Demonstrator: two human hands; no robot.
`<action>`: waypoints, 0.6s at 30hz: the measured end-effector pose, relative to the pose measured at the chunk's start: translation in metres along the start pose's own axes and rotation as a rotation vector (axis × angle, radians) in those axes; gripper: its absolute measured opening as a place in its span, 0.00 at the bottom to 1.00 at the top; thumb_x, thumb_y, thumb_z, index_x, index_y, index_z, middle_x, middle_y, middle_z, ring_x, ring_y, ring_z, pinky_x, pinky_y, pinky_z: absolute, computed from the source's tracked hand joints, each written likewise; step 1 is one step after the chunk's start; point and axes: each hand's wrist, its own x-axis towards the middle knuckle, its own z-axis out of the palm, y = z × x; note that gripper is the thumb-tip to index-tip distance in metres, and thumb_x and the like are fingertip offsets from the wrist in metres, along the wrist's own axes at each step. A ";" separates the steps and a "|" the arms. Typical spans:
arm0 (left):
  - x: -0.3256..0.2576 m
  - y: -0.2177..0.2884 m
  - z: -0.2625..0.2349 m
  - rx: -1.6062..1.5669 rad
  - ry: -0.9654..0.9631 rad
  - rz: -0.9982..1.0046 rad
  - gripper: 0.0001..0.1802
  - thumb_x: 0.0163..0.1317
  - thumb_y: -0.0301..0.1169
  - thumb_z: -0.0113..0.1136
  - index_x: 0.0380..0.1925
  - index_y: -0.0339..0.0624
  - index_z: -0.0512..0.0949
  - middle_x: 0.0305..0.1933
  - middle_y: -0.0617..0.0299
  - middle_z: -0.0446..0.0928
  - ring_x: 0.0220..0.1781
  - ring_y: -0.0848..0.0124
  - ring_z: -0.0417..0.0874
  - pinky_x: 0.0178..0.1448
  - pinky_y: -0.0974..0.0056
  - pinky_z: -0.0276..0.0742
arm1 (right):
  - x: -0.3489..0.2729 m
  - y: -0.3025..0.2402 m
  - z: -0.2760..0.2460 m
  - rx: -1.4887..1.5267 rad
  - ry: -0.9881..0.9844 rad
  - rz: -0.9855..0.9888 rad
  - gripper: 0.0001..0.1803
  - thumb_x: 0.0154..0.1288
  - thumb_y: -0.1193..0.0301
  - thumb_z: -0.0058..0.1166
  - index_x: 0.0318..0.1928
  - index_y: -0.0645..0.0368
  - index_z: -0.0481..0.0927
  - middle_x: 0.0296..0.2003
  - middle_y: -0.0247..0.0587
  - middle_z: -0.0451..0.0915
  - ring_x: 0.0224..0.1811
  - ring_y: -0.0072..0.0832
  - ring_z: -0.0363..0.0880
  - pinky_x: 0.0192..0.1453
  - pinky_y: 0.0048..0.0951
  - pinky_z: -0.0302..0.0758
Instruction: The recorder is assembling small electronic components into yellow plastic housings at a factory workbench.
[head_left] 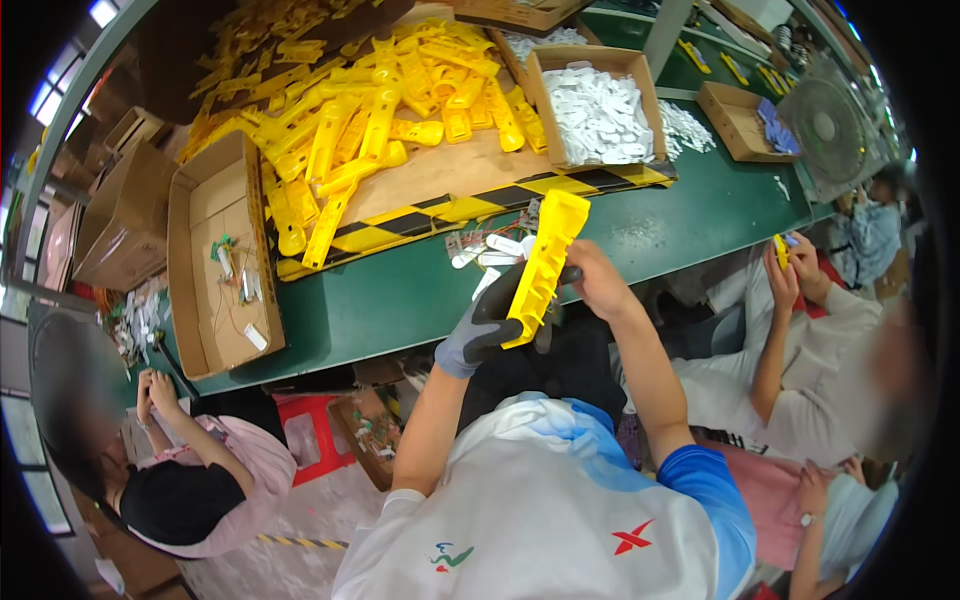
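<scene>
A long yellow plastic shell [548, 262], its ribbed hollow inside showing, is held tilted above the near edge of the bench. My left hand [480, 328], in a grey and black glove, is closed round its lower part. At its right side, my right hand [602, 284] is bare and curled against the shell; its fingertips are partly hidden. Just behind the shell on the green bench lie several white plastic pieces [492, 255] and small circuit boards with wires [464, 243].
Yellow shells [380, 120] are heaped behind a black-and-yellow striped edge [400, 221]. A carton of white parts [545, 100] stands right of them, a shallow cardboard box [182, 260] left. Co-workers sit on both sides, one holding a small yellow part [781, 250]. A fan [826, 125] stands far right.
</scene>
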 end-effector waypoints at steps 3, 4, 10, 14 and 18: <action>0.004 0.010 0.015 -0.006 0.048 0.015 0.51 0.49 0.49 0.68 0.68 0.31 0.60 0.57 0.46 0.75 0.31 0.63 0.82 0.37 0.62 0.78 | 0.002 0.005 -0.008 0.145 -0.108 0.023 0.15 0.74 0.66 0.46 0.50 0.64 0.79 0.44 0.38 0.83 0.43 0.23 0.81 0.47 0.25 0.76; 0.001 0.014 0.016 0.007 0.019 -0.027 0.47 0.51 0.45 0.65 0.67 0.29 0.61 0.55 0.48 0.76 0.36 0.62 0.83 0.44 0.62 0.78 | 0.003 0.006 -0.007 0.161 -0.137 0.054 0.14 0.74 0.67 0.47 0.49 0.63 0.80 0.42 0.37 0.84 0.43 0.23 0.82 0.48 0.25 0.77; -0.006 -0.015 0.005 -0.176 0.432 0.326 0.38 0.59 0.30 0.58 0.70 0.39 0.57 0.64 0.52 0.70 0.65 0.58 0.73 0.71 0.54 0.66 | 0.002 -0.007 0.009 -0.014 0.239 -0.366 0.13 0.77 0.67 0.46 0.41 0.64 0.79 0.30 0.34 0.81 0.30 0.16 0.76 0.38 0.21 0.75; 0.001 -0.005 0.008 -0.053 0.529 0.496 0.36 0.64 0.23 0.56 0.71 0.43 0.55 0.68 0.54 0.67 0.68 0.60 0.70 0.72 0.56 0.64 | -0.024 -0.009 0.020 -0.206 -0.027 -0.144 0.13 0.75 0.67 0.49 0.40 0.65 0.79 0.25 0.32 0.78 0.24 0.16 0.74 0.31 0.20 0.72; -0.011 -0.002 0.000 0.235 0.632 0.354 0.37 0.60 0.18 0.60 0.70 0.42 0.59 0.66 0.56 0.70 0.64 0.65 0.74 0.65 0.63 0.70 | -0.025 -0.012 0.034 -0.417 0.008 0.020 0.13 0.71 0.68 0.54 0.37 0.68 0.81 0.17 0.32 0.74 0.19 0.15 0.69 0.25 0.22 0.66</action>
